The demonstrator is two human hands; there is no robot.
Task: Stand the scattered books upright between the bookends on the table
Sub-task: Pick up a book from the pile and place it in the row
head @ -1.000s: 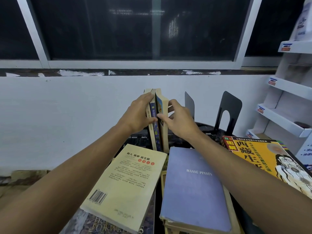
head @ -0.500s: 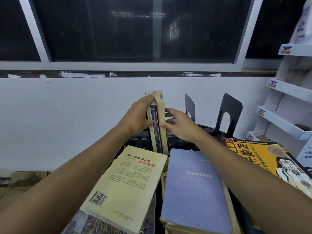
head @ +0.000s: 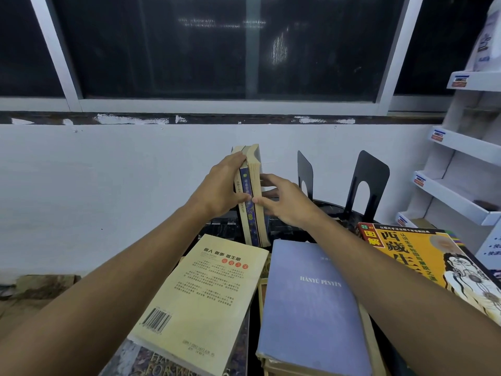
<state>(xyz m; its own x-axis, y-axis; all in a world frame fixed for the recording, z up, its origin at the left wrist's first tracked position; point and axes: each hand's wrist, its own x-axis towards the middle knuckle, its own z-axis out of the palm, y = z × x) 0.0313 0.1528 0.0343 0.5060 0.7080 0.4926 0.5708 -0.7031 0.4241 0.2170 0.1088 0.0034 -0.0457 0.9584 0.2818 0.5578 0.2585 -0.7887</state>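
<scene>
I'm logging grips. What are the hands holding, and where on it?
Both hold the upright books: the left hand grips their left side, thumb across the spines; the right hand clasps their right side, midway up.

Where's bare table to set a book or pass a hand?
Free: table strip between left bookend and right bookend; gap between upright books and left bookend, partly taken by right hand. Crowded: near side, under cream book, blue book, yellow book.
</scene>
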